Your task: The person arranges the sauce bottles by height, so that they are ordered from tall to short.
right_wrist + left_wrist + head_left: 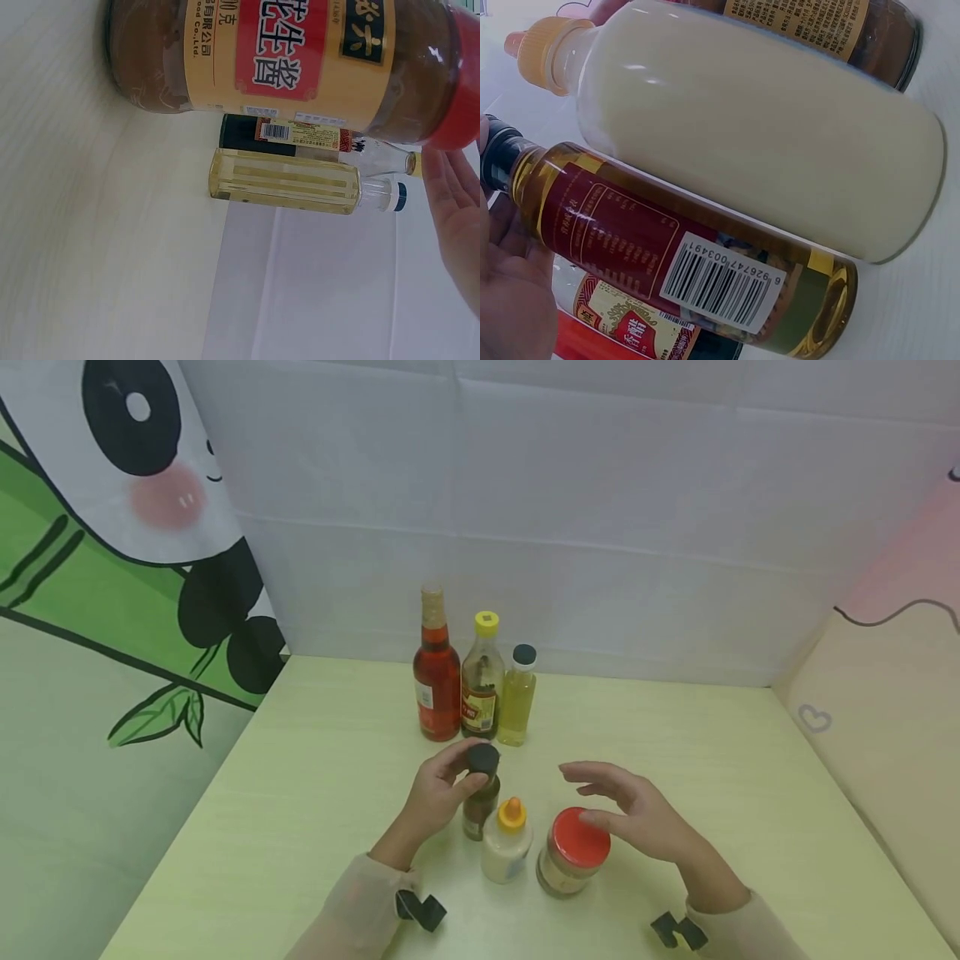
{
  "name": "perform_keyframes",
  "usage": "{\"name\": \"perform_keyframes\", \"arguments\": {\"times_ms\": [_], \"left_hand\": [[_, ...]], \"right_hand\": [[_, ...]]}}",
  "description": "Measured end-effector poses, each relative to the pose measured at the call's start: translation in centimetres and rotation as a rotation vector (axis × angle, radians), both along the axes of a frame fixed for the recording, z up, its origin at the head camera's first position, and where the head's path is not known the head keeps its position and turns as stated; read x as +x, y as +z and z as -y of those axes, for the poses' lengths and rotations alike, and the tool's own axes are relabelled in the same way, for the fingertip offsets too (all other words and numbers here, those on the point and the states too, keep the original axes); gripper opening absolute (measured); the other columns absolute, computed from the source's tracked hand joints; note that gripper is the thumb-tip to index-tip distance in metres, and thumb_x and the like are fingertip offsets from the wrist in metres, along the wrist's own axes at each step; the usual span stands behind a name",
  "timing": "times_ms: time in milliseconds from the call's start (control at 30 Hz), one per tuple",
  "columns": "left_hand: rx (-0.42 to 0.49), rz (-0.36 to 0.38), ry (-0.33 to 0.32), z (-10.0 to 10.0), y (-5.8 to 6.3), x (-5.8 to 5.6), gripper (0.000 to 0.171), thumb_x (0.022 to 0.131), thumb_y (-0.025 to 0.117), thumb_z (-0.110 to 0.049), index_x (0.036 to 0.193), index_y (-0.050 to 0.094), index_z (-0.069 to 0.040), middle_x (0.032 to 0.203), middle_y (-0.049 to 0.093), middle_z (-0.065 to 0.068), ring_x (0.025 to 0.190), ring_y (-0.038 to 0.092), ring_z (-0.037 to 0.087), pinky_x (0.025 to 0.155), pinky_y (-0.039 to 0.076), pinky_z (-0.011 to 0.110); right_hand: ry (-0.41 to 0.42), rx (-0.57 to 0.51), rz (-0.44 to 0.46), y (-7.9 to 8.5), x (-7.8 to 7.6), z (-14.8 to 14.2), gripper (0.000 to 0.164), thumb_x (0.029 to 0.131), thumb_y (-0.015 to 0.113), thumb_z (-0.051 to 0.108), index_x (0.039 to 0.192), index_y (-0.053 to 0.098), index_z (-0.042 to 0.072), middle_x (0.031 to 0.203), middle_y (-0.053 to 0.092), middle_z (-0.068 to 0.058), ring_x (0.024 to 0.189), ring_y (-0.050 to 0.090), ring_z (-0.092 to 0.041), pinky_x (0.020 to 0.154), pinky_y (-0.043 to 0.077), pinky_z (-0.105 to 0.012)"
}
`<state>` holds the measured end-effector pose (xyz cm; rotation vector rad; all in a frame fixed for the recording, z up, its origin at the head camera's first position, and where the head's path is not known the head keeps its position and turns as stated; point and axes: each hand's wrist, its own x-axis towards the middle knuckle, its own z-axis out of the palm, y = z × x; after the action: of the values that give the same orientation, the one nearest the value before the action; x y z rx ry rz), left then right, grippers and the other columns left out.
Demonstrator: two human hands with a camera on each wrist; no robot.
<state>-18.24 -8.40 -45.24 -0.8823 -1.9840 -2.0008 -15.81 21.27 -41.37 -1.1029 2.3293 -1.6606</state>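
My left hand [438, 789] holds the black cap of a slim bottle of amber liquid [480, 806] between thumb and fingers. The bottle stands upright; its dark red label and barcode show in the left wrist view. Right beside it is a cream-coloured squeeze bottle [506, 852] with an orange nozzle cap. A peanut butter jar [562, 872] with a red lid stands to the right of that. Over the jar, my right hand [637, 810] is spread with its fingers fairly straight, its thumb at the lid; whether it touches is hard to tell.
Behind the hands stand a red bottle [437, 685], a yellow-capped vinegar bottle [482, 681] and a bottle of pale yellow liquid [517, 702], close together. A white cloth wall [600, 527] rises at the table's [675, 735] back edge, with printed cloths at both sides.
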Motion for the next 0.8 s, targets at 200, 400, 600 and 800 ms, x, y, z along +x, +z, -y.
{"name": "perform_keyframes", "arguments": {"times_ms": [200, 400, 600, 800], "left_hand": [[0.001, -0.006, -0.003, 0.1, -0.1, 0.1, 0.044, 0.095, 0.066, -0.019, 0.124, 0.054, 0.012, 0.113, 0.062, 0.026, 0.106, 0.061, 0.014, 0.095, 0.047, 0.029], [0.010, -0.015, -0.010, 0.0, -0.1, 0.1, 0.050, 0.095, 0.067, -0.026, 0.124, 0.053, 0.013, 0.113, 0.062, 0.026, 0.106, 0.061, 0.014, 0.095, 0.047, 0.029], [0.012, -0.017, -0.013, -0.1, 0.1, 0.0, 0.056, 0.094, 0.067, -0.031, 0.124, 0.053, 0.014, 0.113, 0.061, 0.030, 0.106, 0.061, 0.013, 0.095, 0.047, 0.029], [0.004, 0.001, -0.016, -0.3, 0.5, 0.0, 0.060, 0.093, 0.067, -0.036, 0.124, 0.053, 0.014, 0.113, 0.061, 0.031, 0.105, 0.061, 0.013, 0.095, 0.047, 0.029]], "right_hand": [[0.023, 0.026, 0.001, 0.1, 0.7, -0.1, 0.047, 0.089, 0.067, -0.001, 0.134, 0.053, 0.002, 0.135, 0.056, -0.005, 0.116, 0.055, -0.017, 0.096, 0.047, -0.036], [0.051, 0.073, -0.040, 0.0, 1.2, 0.0, 0.050, 0.088, 0.071, 0.004, 0.135, 0.054, 0.007, 0.135, 0.055, -0.003, 0.115, 0.056, -0.018, 0.096, 0.047, -0.038], [0.107, 0.124, -0.048, -0.6, 0.9, -0.4, 0.051, 0.088, 0.074, 0.010, 0.135, 0.054, 0.008, 0.135, 0.054, -0.003, 0.120, 0.051, -0.018, 0.098, 0.045, -0.033], [0.129, 0.185, 0.006, -0.7, 0.5, -0.9, 0.057, 0.084, 0.079, 0.021, 0.134, 0.054, 0.009, 0.131, 0.056, -0.005, 0.119, 0.050, -0.018, 0.097, 0.046, -0.037]]}}
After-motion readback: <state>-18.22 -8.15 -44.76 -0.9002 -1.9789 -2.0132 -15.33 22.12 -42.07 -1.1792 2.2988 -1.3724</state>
